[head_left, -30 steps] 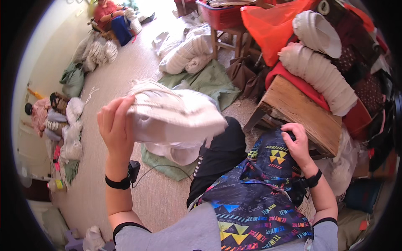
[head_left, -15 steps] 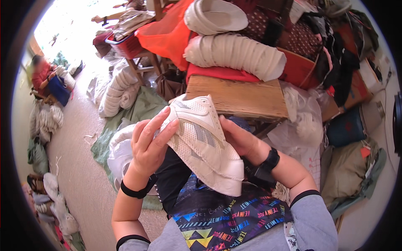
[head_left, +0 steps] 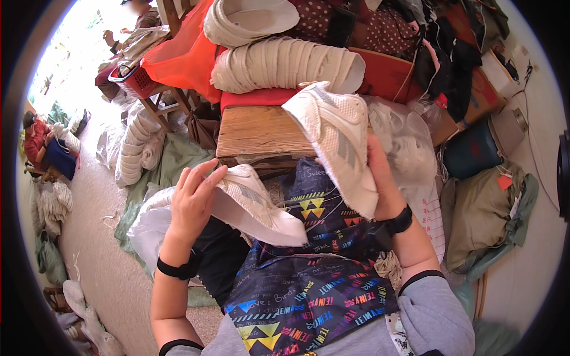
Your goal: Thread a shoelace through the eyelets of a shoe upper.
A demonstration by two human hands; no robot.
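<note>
At the far left, bundles of pale shoe uppers (head_left: 135, 148) lie heaped on the floor (head_left: 89, 237) beside a green cloth (head_left: 172, 166). The left hand (head_left: 193, 202) has its grip closed on 1 white mesh shoe upper (head_left: 255, 207), fingers over its top edge, holding it low over the person's patterned apron (head_left: 309, 291). Behind it stands a wooden tabletop (head_left: 261, 130), carrying a red cloth (head_left: 255, 98) and a long roll of stacked cream uppers (head_left: 285, 65). The right hand (head_left: 383, 178) has its grip closed on a second white mesh upper (head_left: 335, 136), raised upright above the apron, apart from the first piece. Just right of it sits a clear plastic bag (head_left: 409, 142), with an olive sack (head_left: 487, 219) further right.
</note>
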